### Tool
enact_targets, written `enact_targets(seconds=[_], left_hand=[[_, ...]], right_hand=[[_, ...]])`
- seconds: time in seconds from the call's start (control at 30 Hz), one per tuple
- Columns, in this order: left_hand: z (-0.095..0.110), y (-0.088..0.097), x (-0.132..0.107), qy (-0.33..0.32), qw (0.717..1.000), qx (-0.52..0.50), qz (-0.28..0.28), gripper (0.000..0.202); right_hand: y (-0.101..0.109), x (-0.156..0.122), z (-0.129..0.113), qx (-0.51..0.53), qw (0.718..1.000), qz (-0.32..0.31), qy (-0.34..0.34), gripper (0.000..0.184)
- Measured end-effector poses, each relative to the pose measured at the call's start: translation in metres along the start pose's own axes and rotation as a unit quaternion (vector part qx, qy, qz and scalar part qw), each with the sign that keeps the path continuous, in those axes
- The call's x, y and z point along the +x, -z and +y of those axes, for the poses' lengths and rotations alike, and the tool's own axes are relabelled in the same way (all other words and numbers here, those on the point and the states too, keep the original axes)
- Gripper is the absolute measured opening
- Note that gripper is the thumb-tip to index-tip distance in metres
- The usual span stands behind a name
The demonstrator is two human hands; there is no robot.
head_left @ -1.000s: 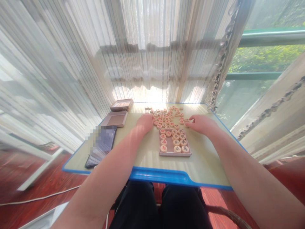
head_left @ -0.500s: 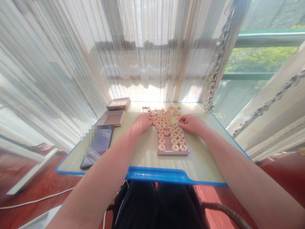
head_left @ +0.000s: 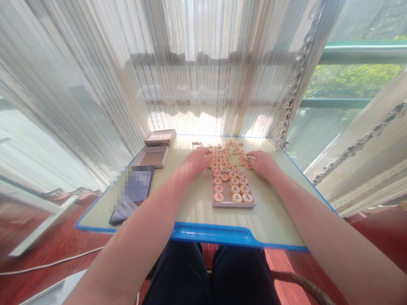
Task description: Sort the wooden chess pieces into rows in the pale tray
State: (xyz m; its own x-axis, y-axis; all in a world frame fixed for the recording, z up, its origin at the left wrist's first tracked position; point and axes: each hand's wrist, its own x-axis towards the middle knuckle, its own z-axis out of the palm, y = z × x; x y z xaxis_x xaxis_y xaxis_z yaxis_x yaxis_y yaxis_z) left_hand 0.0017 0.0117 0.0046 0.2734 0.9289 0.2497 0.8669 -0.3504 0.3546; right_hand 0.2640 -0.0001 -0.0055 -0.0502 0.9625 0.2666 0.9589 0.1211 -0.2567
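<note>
Round wooden Chinese chess pieces (head_left: 223, 160) with red and black characters lie in a loose cluster on the table. My left hand (head_left: 197, 160) rests at the left side of this cluster, fingers stretched out and touching pieces at the edge. On the opposite side, my right hand (head_left: 263, 164) has its fingers extended against a few pieces (head_left: 242, 162), some partly hidden by the fingertips. Nearer to me stands a shallow open box (head_left: 227, 195). Red pieces line its left side, black ones its right, and a gap of bare box floor shows between them.
At the table's left lie an empty box tray (head_left: 153, 156), another shallow box (head_left: 160, 136) behind it and a dark tablet-like device (head_left: 136, 190). The table (head_left: 197, 203) has a blue rim. Sheer curtains (head_left: 197, 76) hang just beyond its far edge.
My left hand has shifted slightly farther over the cluster's left edge. My right hand has moved a little outward, its pinched fingers now stretched out beside the pieces. The view has shifted slightly.
</note>
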Motion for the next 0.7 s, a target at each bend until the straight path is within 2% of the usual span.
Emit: enact_targets(seconds=[0.1, 0.17, 0.33, 0.47, 0.53, 0.63, 0.7], left_hand=[[0.004, 0.0, -0.003, -0.092, 0.995, 0.002, -0.03, 0.035], [0.005, -0.001, -0.004, -0.115, 0.992, 0.01, -0.043, 0.032], [0.002, -0.003, -0.002, -0.072, 0.997, 0.014, -0.014, 0.036], [0.002, -0.002, 0.0, -0.029, 0.999, 0.01, -0.034, 0.037], [0.002, 0.0, 0.0, -0.016, 0.999, 0.003, -0.037, 0.038], [0.003, 0.001, 0.001, -0.019, 0.999, -0.019, -0.025, 0.042], [0.002, 0.0, 0.002, -0.045, 0.998, -0.039, -0.032, 0.041]], right_hand=[[0.0, 0.0, -0.002, 0.015, 1.0, -0.007, 0.012, 0.036], [0.0, 0.0, -0.003, 0.023, 0.999, -0.009, 0.03, 0.034], [0.0, -0.004, -0.008, 0.041, 0.998, 0.016, 0.048, 0.036], [0.003, -0.008, -0.019, 0.097, 0.986, 0.052, 0.128, 0.041], [0.002, -0.009, -0.023, 0.136, 0.978, 0.059, 0.147, 0.038], [-0.002, -0.007, -0.025, 0.156, 0.977, 0.05, 0.135, 0.034], [-0.004, -0.006, -0.027, 0.155, 0.977, 0.023, 0.143, 0.033]])
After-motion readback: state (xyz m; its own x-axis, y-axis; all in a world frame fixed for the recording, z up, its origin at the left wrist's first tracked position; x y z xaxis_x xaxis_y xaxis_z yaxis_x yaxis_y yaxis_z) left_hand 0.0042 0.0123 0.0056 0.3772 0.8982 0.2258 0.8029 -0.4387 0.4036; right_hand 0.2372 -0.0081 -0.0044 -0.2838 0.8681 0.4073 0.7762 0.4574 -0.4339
